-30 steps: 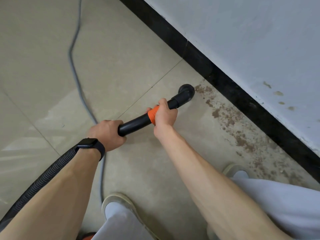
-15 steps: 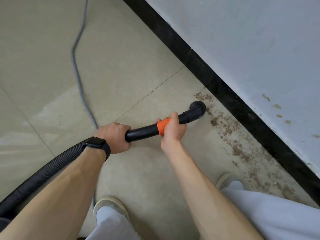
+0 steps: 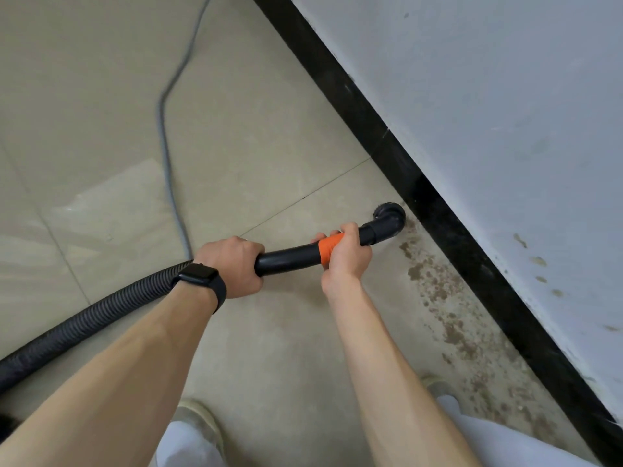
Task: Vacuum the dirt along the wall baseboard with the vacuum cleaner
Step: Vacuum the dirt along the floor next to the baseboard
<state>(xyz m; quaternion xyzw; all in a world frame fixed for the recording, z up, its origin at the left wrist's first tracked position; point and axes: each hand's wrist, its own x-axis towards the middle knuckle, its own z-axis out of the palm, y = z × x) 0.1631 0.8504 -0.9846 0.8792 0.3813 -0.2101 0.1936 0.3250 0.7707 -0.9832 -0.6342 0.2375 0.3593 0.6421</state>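
Nearest the camera: two pale shoes [image 3: 199,416] and light trouser legs. The person stands w/ feet close to the dirt strip, prob. so both arms can reach forward along it.

The ribbed hose [image 3: 84,318] comes in from the lower left and runs under the left wrist, which wears a black watch [image 3: 199,276]. The left hand [image 3: 232,264] grips the rear of the rigid black tube [image 3: 290,259] from above, fingers pressed together and wrapped right round it. That looks like the steering and weight-bearing hold. The right hand [image 3: 347,257] sits further fwd, fingers curled tight round the orange band [image 3: 328,247] w/ fingertips showing over its far side. A grip this near the head gives fine control of the tip.

The tube's long axis runs from lower left to upper right, i.e. from the body toward the wall. At its far end the elbow nozzle [image 3: 389,219] turns downward, mouth to the floor, just beside the black baseboard [image 3: 337,85]. Whether the mouth touches the tile can't be told from this angle.

The brown dirt [image 3: 435,284] lies along the baseboard from the nozzle back toward the right shoe, so most of the strip seems not yet done.

Further off, a grey cable [image 3: 168,129] snakes over the tiles, and the pale wall [image 3: 505,129] shows a few marks.
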